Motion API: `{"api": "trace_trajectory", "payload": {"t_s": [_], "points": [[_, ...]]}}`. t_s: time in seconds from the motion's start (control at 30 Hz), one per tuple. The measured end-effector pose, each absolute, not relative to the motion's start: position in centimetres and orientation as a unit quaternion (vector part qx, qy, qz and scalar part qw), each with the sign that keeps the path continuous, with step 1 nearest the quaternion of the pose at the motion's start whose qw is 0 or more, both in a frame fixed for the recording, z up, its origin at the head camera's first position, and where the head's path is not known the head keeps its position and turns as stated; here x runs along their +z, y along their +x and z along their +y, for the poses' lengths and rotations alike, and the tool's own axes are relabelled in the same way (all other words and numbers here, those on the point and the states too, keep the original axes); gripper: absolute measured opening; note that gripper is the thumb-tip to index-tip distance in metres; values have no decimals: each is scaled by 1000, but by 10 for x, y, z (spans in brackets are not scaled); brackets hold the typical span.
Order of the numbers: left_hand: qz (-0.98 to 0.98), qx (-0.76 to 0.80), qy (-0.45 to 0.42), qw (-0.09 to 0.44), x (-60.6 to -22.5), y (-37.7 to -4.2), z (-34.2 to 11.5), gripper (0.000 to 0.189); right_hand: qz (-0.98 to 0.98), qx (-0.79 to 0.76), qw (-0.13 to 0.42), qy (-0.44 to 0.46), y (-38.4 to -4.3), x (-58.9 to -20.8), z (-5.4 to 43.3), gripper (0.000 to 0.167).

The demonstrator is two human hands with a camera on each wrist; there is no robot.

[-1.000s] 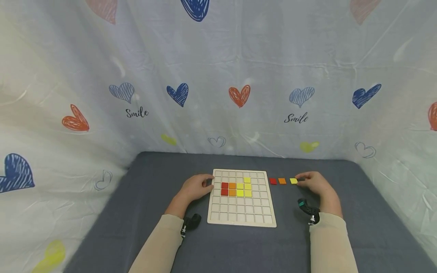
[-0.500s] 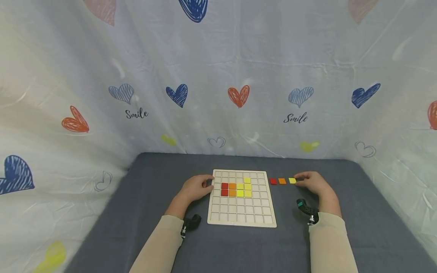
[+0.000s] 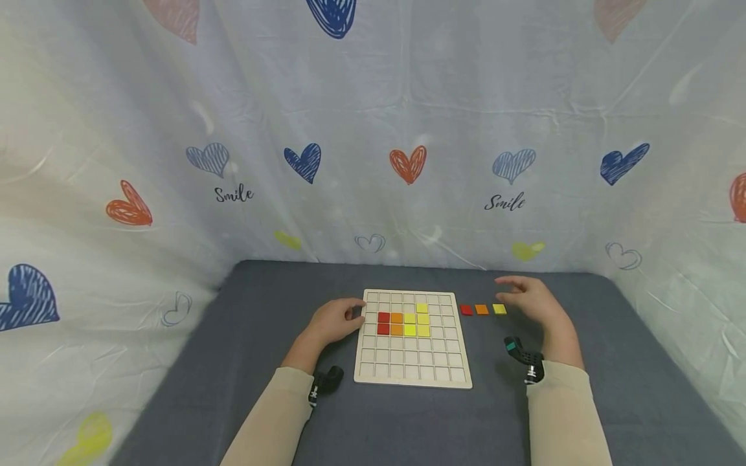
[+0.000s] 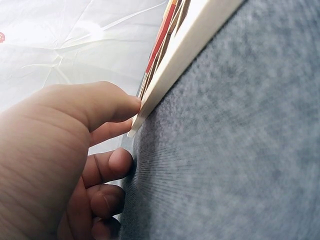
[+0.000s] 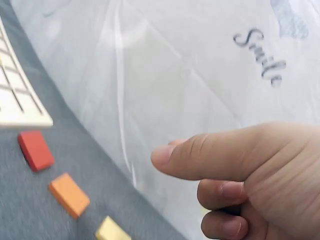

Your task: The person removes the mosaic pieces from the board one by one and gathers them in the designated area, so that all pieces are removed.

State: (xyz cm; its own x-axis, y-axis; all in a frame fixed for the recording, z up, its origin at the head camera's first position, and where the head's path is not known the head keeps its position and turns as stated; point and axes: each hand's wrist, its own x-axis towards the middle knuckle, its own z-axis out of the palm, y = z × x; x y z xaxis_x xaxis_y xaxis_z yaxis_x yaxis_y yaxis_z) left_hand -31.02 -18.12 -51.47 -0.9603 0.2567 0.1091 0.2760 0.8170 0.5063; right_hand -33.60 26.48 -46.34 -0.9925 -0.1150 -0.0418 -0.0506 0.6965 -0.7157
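A square pale wooden grid board (image 3: 384, 372) lies on the dark grey table, bearing several red, orange and yellow square tiles in its cells. My left hand (image 3: 333, 321) touches the board's left edge with thumb and index fingertip; in the left wrist view its other fingers are loosely bent beside the edge. Right of the board, a red tile (image 3: 466, 310), an orange tile (image 3: 481, 309) and a yellow tile (image 3: 499, 309) lie in a row. Just above and right of the yellow tile is my right hand (image 3: 533, 301), thumb and index finger apart, holding nothing.
Behind the table (image 3: 408, 421) hangs a pale curtain (image 3: 350, 213) printed with hearts and "Smile". A dark wrist-worn device (image 3: 329, 378) is on the left wrist, and another such device (image 3: 524, 356) is on the right.
The yellow tile has slid slightly left towards the orange one. My right hand has let go of it and lifted away, its thumb and index finger parting. The left hand stays put.
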Motion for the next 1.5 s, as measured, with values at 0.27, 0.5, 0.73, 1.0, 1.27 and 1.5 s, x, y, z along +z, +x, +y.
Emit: {"api": "trace_trajectory", "payload": {"t_s": [0.27,0.5,0.73,1.0,1.27,1.5], "points": [[-954,-264,-139,14,-516,-311,-182,40,908,-412,17,-75,-331,-442,238,53],[-952,-269,-146,15,-516,-310,-183,40,892,-438,6,-116,-333,-442,218,50],[-950,-274,-148,13,-518,-311,-184,39,881,-448,6,-152,-336,-451,191,41],[-951,-271,-146,11,-516,-310,-183,39,890,-424,28,-165,-338,-465,163,42],[-953,-267,-145,9,-513,-309,-182,40,895,-409,56,-170,-338,-480,140,42],[-952,-265,-153,12,-513,-310,-182,40,906,-387,70,-159,-338,-484,132,39]]}}
